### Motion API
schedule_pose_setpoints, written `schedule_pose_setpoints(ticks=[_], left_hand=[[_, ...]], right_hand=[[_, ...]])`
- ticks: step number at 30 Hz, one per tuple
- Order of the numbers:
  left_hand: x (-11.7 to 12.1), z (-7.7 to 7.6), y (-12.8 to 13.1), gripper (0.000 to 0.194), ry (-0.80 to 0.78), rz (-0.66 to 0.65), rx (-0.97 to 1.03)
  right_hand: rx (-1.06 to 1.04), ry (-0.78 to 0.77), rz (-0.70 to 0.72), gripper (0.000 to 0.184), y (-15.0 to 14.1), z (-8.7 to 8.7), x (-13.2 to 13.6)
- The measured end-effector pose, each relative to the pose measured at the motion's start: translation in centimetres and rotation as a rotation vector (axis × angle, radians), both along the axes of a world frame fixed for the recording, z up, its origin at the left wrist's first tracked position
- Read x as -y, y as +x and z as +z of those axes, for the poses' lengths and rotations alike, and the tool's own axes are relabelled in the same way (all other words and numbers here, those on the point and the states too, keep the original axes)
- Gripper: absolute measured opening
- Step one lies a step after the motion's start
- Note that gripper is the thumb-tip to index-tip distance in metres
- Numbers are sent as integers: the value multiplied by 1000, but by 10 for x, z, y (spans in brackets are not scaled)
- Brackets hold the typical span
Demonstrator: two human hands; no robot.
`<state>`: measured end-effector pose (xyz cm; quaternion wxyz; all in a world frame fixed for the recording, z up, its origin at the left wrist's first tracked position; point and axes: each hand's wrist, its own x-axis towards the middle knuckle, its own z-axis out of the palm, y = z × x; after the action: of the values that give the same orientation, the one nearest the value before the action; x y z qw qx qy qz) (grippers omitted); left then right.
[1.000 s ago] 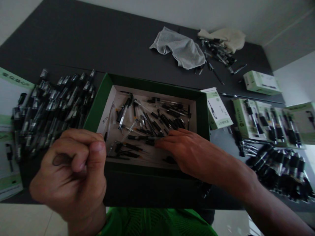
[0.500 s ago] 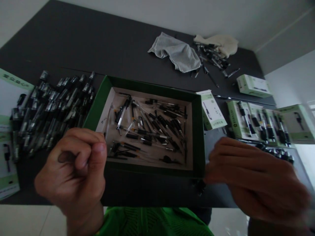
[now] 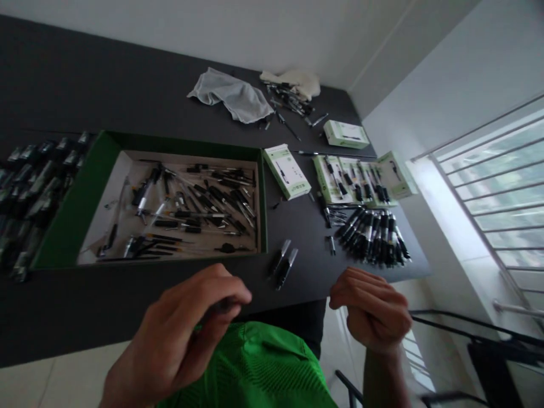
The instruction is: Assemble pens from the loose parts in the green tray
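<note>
My left hand (image 3: 182, 328) hovers in front of the green box (image 3: 68, 226), near the table's front edge. Its fingers are loosely bent, with a gap between thumb and forefinger and nothing visible there. My right hand (image 3: 372, 309) is over the front edge to the right, fingers curled inward; whatever its palm may hold is hidden. Two pens with clear ends (image 3: 287, 269) lie on the dark table between the hands. Inside the shallow green box are many loose pen parts (image 3: 204, 215), black grips, clear barrels and thin refills among them. Neither hand touches the box.
Many pens (image 3: 40, 181) are piled left of the box; more pens (image 3: 376, 238) fan out at right. Small pen cartons (image 3: 287, 170) stand nearby, some open with pens on them. A grey cloth (image 3: 233, 96) and a cream cloth (image 3: 297, 82) lie behind.
The view has swung right, bringing the window and the fanned pens into sight. My left hand has loosened from a fist; both hands are now nearer the table's front edge.
</note>
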<state>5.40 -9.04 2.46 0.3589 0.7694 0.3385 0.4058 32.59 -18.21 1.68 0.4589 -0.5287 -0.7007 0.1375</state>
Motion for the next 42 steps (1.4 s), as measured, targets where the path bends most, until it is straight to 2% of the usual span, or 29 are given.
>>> schedule_pose_setpoints(ticks=[2, 3, 6, 9, 11, 13, 16, 19, 22, 24, 26, 28, 30, 35, 39, 42], left_hand=[[18, -6, 25, 24, 1, -216, -87], [27, -10, 38, 25, -35, -252, -98], [54, -27, 76, 23, -196, -242, -80], [76, -45, 104, 33, -328, -237, -122], [88, -54, 118, 42, -403, -202, -159], [97, -62, 128, 49, -425, -176, -195], [106, -68, 141, 55, -347, -179, -250], [104, -67, 149, 54, -195, -126, -286], [92, -62, 151, 53, 38, 45, -350], [84, -61, 149, 53, 176, 185, -453], [77, -64, 149, 57, 251, 286, -625], [73, -69, 149, 61, 259, 325, -817], [71, -74, 150, 58, 230, 332, -930], [62, -78, 148, 32, 164, 321, -965], [56, -73, 148, 23, 130, 311, -1005], [54, -69, 153, 19, 104, 294, -1040]], right_hand=[[-40, 54, -42, 36, 10, -4, 14], [-72, 79, -61, 37, 13, -7, 20], [-166, 70, -136, 33, 12, -20, 36], [-173, -119, -172, 18, 7, -34, 48], [-204, -248, -142, 25, 7, -43, 53], [-316, -342, -96, 26, 12, -50, 55], [-478, -422, -65, 25, 23, -57, 56], [-448, -427, -134, 28, 38, -56, 53], [-319, -488, -253, 31, 53, -49, 42], [-135, -576, -311, 30, 59, -42, 30], [117, -687, -343, 29, 61, -37, 13], [302, -769, -358, 29, 57, -35, -4], [385, -805, -362, 31, 50, -34, -21], [500, -814, -434, 37, 34, -35, -52], [531, -783, -501, 42, 31, -31, -60], [522, -756, -567, 43, 36, -26, -53]])
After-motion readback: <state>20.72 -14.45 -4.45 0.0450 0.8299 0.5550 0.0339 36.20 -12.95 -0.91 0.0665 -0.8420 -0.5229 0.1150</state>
